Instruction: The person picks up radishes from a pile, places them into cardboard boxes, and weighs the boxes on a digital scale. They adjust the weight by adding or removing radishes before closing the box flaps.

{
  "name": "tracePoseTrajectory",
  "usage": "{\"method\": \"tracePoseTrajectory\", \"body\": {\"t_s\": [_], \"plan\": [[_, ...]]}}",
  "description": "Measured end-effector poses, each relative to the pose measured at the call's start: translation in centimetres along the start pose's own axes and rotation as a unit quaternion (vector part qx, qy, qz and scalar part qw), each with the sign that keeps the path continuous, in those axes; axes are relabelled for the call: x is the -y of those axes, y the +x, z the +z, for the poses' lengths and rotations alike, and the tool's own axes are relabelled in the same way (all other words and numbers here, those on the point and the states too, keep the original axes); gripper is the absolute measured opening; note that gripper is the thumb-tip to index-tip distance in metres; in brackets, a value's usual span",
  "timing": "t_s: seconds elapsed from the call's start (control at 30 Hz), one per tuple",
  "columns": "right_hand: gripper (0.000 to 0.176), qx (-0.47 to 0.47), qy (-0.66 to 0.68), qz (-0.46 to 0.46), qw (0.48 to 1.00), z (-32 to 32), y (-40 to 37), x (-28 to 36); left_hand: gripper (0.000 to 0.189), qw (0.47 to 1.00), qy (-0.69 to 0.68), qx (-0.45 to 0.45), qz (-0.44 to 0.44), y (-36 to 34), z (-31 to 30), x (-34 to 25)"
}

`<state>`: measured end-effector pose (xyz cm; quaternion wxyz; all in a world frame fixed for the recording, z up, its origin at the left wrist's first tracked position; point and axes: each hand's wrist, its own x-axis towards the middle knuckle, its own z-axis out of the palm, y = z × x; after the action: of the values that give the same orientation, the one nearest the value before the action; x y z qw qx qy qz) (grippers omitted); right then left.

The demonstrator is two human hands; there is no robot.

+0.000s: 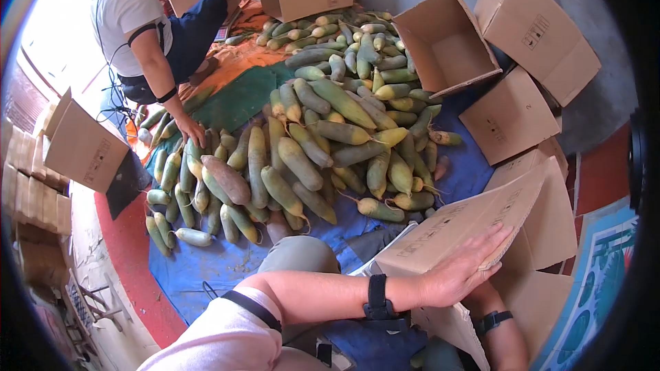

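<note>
My left hand (464, 264) lies flat on the flap of an open cardboard box (447, 233), its fingers stretched out along the cardboard. My right hand (482, 297) reaches in at the same box, below and behind the left one. Its fingers are hidden by the left hand and the box. Just beyond the box spreads a large heap of long green radishes (295, 165), some yellowish at one end, on a blue tarp (199, 271).
A person (137, 34) crouches at the far left, one hand on the radishes. An open box (447, 41) stands at the right of the heap, with another box (536, 31) behind it. More boxes stand at the back and along the left, one with a printed side (86, 151).
</note>
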<state>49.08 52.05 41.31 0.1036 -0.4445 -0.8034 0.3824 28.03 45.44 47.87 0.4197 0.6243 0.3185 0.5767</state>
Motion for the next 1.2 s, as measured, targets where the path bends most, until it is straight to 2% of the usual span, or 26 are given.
{"method": "tracePoseTrajectory", "body": {"t_s": [0.1, 0.13, 0.17, 0.2, 0.3, 0.37, 0.43, 0.47, 0.53, 0.57, 0.63, 0.7, 0.77, 0.83, 0.87, 0.9, 0.97, 1.0, 1.03, 1.07, 1.1, 1.17, 1.2], "plan": [[0.051, -0.011, -0.001, -0.003, 1.0, -1.2, -0.4, 1.4, 0.057, 1.0, -0.002, -0.006, 0.004, 0.2, -0.3, -0.3], [0.056, 0.053, -0.086, 0.096, 0.99, -3.3, -0.6, 2.7, 0.056, 1.0, -0.012, 0.0, -0.005, 0.3, -0.3, -0.2], [0.061, 0.116, -0.17, 0.193, 0.959, -5.0, -0.8, 3.1, 0.056, 1.0, -0.022, 0.006, -0.014, 0.4, -0.4, 0.0], [0.058, 0.069, -0.133, 0.199, 0.968, -6.2, -1.9, 1.3, 0.056, 1.0, -0.017, -0.008, 0.004, 0.4, -0.1, 0.6], [0.057, 0.016, -0.194, 0.163, 0.967, -8.5, -3.9, 5.5, 0.056, 1.0, -0.007, -0.012, 0.016, 0.4, -0.1, 0.6], [0.056, -0.016, -0.189, 0.167, 0.968, -9.7, -5.8, 8.8, 0.056, 1.0, -0.009, -0.013, 0.013, 0.4, -0.1, 0.7], [0.053, -0.101, 0.004, 0.189, 0.977, -10.7, -8.1, 10.8, 0.055, 1.0, 0.014, -0.018, 0.02, 0.4, -0.1, 0.6], [0.053, -0.1, -0.001, 0.185, 0.978, -11.3, -9.5, 12.1, 0.055, 0.999, 0.014, -0.022, 0.024, 0.4, -0.3, 0.5], [0.052, -0.199, -0.073, 0.085, 0.974, -12.2, -12.3, 14.8, 0.056, 1.0, -0.01, -0.003, -0.015, 0.5, -0.8, -0.1], [0.052, -0.2, -0.077, 0.08, 0.974, -12.5, -13.9, 16.0, 0.056, 1.0, -0.01, -0.006, -0.01, 0.6, -1.0, -0.4], [0.052, -0.317, -0.017, 0.027, 0.948, -12.9, -17.2, 17.7, 0.058, 0.999, 0.021, -0.047, -0.006, 0.5, -1.3, -1.3], [0.051, -0.352, -0.051, -0.015, 0.935, -13.6, -21.1, 17.8, 0.065, 0.996, 0.042, -0.075, 0.022, 0.3, -1.8, -3.2], [0.05, -0.386, -0.084, -0.059, 0.917, -12.9, -23.0, 20.9, 0.074, 0.962, 0.2, -0.106, 0.154, -0.4, -2.4, -6.6], [0.033, -0.482, -0.1, 0.007, 0.87, -8.2, -23.3, 27.4, 0.082, 0.936, 0.228, -0.077, 0.258, -1.2, -2.1, -9.4], [0.047, -0.465, -0.1, -0.005, 0.88, -7.6, -24.2, 27.8, 0.081, 0.933, 0.193, -0.055, 0.299, -2.0, -1.7, -11.2], [0.047, -0.465, -0.102, -0.01, 0.879, -6.6, -24.6, 28.7, 0.081, 0.931, 0.195, -0.058, 0.302, -2.7, -1.2, -12.2], [0.05, -0.447, -0.055, -0.022, 0.892, -4.4, -25.1, 30.4, 0.078, 0.901, 0.18, 0.06, 0.391, -4.3, -0.4, -13.5], [0.055, -0.446, -0.002, 0.006, 0.895, -3.9, -25.8, 29.8, 0.078, 0.9, 0.183, 0.055, 0.391, -5.3, -0.1, -13.7], [0.055, -0.442, -0.002, 0.001, 0.897, -3.4, -26.0, 29.4, 0.076, 0.917, 0.175, 0.079, 0.351, -6.3, 0.0, -13.5], [0.057, -0.413, 0.054, -0.04, 0.908, -2.8, -25.9, 29.0, 0.074, 0.93, 0.167, 0.105, 0.309, -7.1, -0.2, -13.4], [0.058, -0.38, 0.11, -0.078, 0.915, -2.2, -25.9, 28.5, 0.074, 0.931, 0.17, 0.102, 0.307, -8.1, -0.7, -13.7], [0.059, -0.373, 0.124, -0.066, 0.917, -1.3, -25.8, 27.9, 0.072, 0.953, 0.173, 0.137, 0.208, -10.3, -2.1, -14.2], [0.057, -0.346, 0.146, -0.062, 0.925, -0.8, -25.4, 28.1, 0.071, 0.956, 0.162, 0.134, 0.202, -11.3, -2.8, -14.2]]}}
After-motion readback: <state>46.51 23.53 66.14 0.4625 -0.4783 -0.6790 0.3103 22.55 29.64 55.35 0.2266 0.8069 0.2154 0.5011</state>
